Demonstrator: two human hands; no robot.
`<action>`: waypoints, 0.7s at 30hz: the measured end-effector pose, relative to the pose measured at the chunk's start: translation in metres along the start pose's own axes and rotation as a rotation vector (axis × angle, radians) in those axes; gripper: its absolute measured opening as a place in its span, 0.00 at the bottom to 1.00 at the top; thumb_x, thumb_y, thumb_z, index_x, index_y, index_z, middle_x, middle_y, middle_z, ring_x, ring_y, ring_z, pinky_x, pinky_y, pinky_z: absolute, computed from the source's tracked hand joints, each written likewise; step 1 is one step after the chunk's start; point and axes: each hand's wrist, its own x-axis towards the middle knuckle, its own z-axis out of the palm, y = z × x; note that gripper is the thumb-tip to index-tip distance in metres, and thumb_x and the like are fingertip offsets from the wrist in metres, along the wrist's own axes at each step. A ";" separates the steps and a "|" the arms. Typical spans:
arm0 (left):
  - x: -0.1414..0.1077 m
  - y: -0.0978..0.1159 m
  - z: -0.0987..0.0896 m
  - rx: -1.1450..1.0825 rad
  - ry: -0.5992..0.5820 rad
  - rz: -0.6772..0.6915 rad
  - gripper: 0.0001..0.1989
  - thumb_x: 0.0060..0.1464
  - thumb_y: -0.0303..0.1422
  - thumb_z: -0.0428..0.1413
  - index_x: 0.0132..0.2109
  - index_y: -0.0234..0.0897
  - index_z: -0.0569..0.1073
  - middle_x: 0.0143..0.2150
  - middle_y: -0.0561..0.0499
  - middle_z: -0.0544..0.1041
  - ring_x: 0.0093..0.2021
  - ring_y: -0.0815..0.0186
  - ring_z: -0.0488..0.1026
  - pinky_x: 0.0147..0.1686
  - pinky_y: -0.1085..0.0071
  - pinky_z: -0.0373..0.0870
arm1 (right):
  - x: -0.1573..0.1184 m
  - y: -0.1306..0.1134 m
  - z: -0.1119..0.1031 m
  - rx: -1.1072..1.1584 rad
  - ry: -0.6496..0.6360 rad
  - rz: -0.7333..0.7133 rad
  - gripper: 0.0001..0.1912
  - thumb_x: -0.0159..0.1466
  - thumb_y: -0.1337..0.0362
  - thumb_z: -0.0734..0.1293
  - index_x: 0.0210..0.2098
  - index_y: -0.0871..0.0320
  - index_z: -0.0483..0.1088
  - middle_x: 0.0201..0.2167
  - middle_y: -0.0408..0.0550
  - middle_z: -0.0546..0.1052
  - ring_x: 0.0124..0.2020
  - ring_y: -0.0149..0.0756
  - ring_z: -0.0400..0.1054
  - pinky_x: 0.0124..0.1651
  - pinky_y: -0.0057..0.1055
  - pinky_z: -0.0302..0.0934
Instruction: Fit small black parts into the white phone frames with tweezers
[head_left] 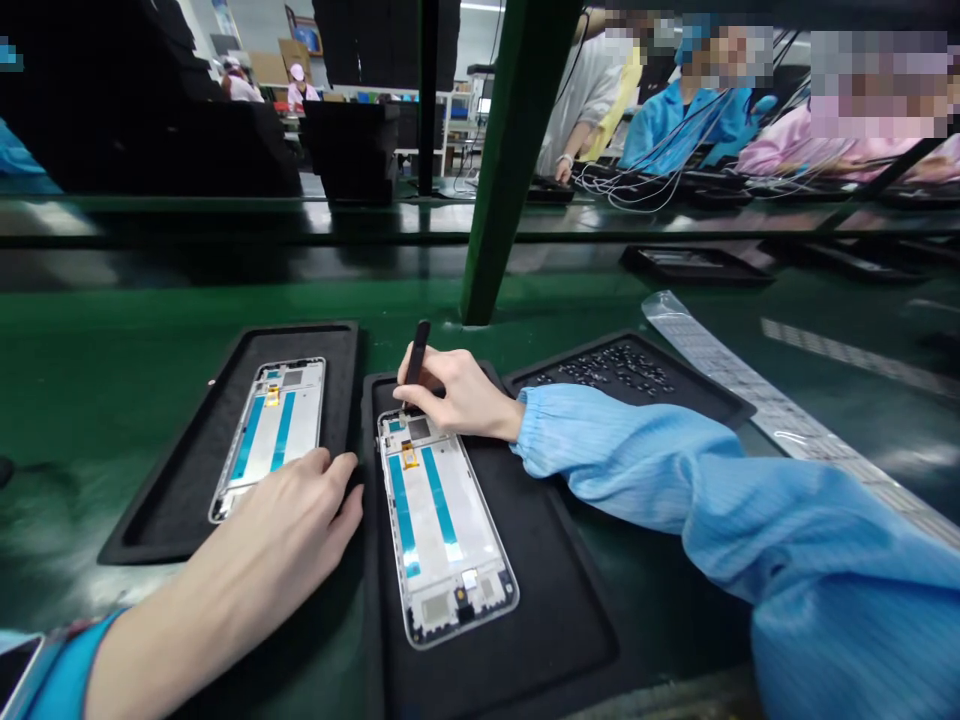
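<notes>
A silver phone frame (442,520) with two blue strips lies on a black tray (555,590) in front of me. At its top edge, my right hand (457,390) pinches upright black tweezers (418,352), their tip down by the frame's upper left corner. My left hand (307,500) hangs palm down with loosely bent fingers apart, near the tray's left edge, and nothing shows in it. Partly behind that hand, a second phone frame (259,430) of the same kind lies on the left black tray (165,500).
Another black tray (705,395) at the right holds many small black parts (622,368). Beside it runs a long clear plastic strip (795,410). A green post (499,180) rises at the back of the green bench (420,300). People in work clothes sit and stand beyond.
</notes>
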 end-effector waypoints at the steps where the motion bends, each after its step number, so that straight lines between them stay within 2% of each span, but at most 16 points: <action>1: 0.003 0.000 -0.004 -0.015 -0.080 -0.021 0.16 0.58 0.33 0.41 0.38 0.34 0.72 0.30 0.45 0.73 0.24 0.63 0.71 0.24 0.70 0.64 | 0.000 0.000 0.000 0.018 0.004 0.037 0.05 0.61 0.67 0.62 0.30 0.61 0.61 0.27 0.44 0.70 0.26 0.29 0.66 0.32 0.26 0.61; 3: 0.009 -0.001 -0.010 -0.038 -0.188 -0.058 0.16 0.58 0.34 0.41 0.39 0.35 0.72 0.31 0.45 0.74 0.27 0.61 0.73 0.26 0.70 0.65 | 0.000 0.001 -0.001 0.059 0.008 0.121 0.05 0.61 0.66 0.62 0.31 0.60 0.61 0.24 0.42 0.70 0.24 0.29 0.66 0.30 0.26 0.61; 5: 0.014 -0.002 -0.011 -0.064 -0.226 -0.080 0.16 0.59 0.35 0.41 0.39 0.36 0.72 0.32 0.46 0.74 0.30 0.60 0.74 0.28 0.69 0.66 | 0.000 0.002 -0.001 0.096 0.009 0.174 0.05 0.60 0.66 0.63 0.31 0.61 0.61 0.22 0.41 0.70 0.23 0.29 0.66 0.29 0.26 0.60; 13: 0.016 -0.004 -0.006 -0.102 -0.179 -0.075 0.16 0.58 0.35 0.41 0.32 0.36 0.72 0.28 0.47 0.74 0.28 0.61 0.73 0.28 0.69 0.64 | -0.001 0.001 -0.001 0.061 0.006 0.115 0.06 0.60 0.65 0.63 0.30 0.60 0.61 0.24 0.42 0.69 0.24 0.28 0.65 0.30 0.26 0.61; 18: 0.017 -0.004 -0.007 -0.091 -0.182 -0.078 0.16 0.58 0.34 0.41 0.32 0.36 0.71 0.29 0.47 0.75 0.29 0.61 0.73 0.28 0.69 0.63 | 0.000 0.001 -0.001 0.056 0.012 0.058 0.05 0.60 0.66 0.63 0.30 0.60 0.61 0.24 0.42 0.69 0.24 0.28 0.65 0.31 0.26 0.61; 21: 0.017 -0.004 -0.008 -0.086 -0.188 -0.080 0.16 0.58 0.34 0.41 0.32 0.36 0.71 0.29 0.47 0.75 0.29 0.60 0.73 0.28 0.69 0.64 | 0.001 0.001 -0.001 0.064 0.022 0.078 0.05 0.60 0.66 0.63 0.30 0.60 0.61 0.23 0.41 0.69 0.24 0.29 0.65 0.30 0.26 0.60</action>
